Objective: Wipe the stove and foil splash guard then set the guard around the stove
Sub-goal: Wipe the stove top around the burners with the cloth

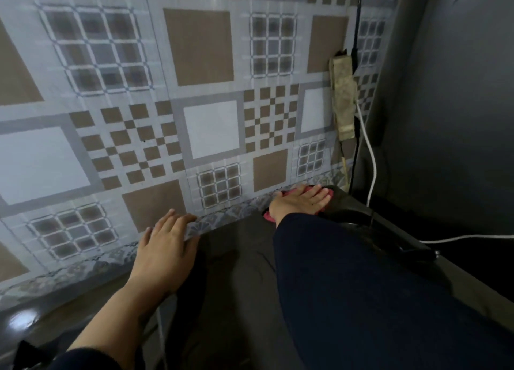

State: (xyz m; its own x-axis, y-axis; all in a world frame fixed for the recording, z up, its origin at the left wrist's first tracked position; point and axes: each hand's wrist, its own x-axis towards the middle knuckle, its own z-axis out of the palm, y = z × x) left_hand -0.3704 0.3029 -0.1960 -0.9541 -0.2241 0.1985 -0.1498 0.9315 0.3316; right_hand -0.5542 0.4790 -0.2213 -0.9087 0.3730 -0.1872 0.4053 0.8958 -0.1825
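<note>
Patterned wall covering (194, 91) of brown, white and grey squares fills your view from nine o'clock round to one o'clock, with a grimy power strip (342, 100) hanging on it at two o'clock and a white cable (371, 164) dropping from it. No container shows anywhere. Your right hand (301, 201) is flat, fingers spread, pressing a pink cloth (269, 215) onto the dark stove (350, 216) at the far end, about one o'clock from your left hand. Your left hand (164, 247) lies open, palm down, fingertips resting on the lower edge of the patterned covering where it meets the dark surface (239, 258); it grips nothing. Whether that patterned sheet is the foil guard, you cannot tell. Both dark sleeves (361, 300) reach forward.
</note>
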